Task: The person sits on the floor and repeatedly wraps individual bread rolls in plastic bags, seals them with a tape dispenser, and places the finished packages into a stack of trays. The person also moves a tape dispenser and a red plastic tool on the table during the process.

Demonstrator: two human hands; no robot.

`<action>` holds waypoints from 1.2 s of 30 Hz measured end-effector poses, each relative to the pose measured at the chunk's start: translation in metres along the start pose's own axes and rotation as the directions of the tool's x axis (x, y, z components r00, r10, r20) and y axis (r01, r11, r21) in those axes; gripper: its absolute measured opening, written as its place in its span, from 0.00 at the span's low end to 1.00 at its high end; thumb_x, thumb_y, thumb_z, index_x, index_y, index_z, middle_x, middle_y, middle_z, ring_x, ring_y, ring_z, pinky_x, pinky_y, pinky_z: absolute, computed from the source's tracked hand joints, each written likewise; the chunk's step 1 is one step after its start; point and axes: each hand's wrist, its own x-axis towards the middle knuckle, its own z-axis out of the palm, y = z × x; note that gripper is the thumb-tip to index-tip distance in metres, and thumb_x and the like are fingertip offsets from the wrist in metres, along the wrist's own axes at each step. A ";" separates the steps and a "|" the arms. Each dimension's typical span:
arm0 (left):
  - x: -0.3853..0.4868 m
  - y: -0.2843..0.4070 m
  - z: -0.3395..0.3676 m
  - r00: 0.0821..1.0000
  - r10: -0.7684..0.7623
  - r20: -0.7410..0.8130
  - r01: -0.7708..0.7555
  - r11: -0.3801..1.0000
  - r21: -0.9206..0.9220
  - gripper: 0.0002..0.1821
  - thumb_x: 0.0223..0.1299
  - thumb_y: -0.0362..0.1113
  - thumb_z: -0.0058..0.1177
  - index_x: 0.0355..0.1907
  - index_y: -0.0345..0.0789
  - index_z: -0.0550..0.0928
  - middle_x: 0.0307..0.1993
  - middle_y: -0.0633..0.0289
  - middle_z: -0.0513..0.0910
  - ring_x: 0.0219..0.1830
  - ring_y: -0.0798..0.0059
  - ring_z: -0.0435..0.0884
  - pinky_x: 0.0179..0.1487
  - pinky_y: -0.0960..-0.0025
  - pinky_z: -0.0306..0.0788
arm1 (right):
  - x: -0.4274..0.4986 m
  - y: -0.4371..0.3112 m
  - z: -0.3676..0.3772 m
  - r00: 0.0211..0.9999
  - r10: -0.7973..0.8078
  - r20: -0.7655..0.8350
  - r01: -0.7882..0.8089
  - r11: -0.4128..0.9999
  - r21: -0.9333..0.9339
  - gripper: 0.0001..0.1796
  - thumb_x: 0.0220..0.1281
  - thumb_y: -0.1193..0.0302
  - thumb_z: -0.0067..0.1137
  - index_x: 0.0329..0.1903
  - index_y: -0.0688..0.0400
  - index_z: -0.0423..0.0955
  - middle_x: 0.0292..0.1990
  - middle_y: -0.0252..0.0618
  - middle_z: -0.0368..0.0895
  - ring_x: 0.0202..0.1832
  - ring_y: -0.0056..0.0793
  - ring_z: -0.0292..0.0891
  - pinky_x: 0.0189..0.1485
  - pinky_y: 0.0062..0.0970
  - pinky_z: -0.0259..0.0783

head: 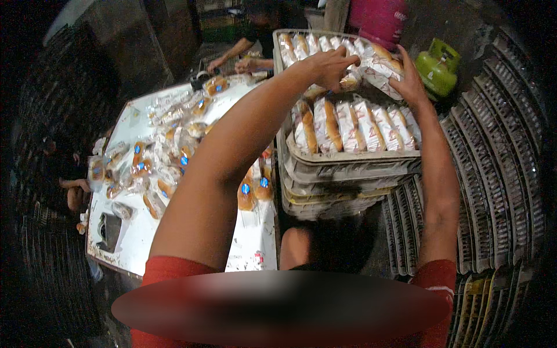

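My right hand [409,80] grips wrapped bread [383,74] at the right side of the top plastic crate [354,153], thumb and fingers apart around the packs. My left hand [333,67] reaches over the crate's middle with its fingers bent down among the packs. Whether it holds one is hidden. Long bread rolls in printed clear-and-white wrappers stand in a row [348,126] along the crate's near side. Another row [322,43] lines its far side. Between the rows, a dark gap shows. Several more crates [335,195] are stacked underneath.
Left of the stack, a white table [130,248] carries many packaged breads [167,152], some with blue stickers, and a black object [109,232]. Co-workers' hands [239,63] are at its far side and left edge. A green gas cylinder [437,69] and stacked crates [491,165] stand right.
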 end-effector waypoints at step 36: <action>-0.580 0.270 0.028 0.347 -0.816 0.462 0.065 -0.471 -0.880 0.38 0.57 0.40 0.69 0.66 0.27 0.69 0.52 0.58 0.82 0.50 0.72 0.82 0.55 0.72 0.74 | -0.364 -0.470 0.157 0.838 0.034 0.545 -0.502 0.442 0.744 0.25 0.66 0.66 0.61 0.61 0.64 0.69 0.49 0.43 0.77 0.47 0.30 0.72 0.51 0.32 0.70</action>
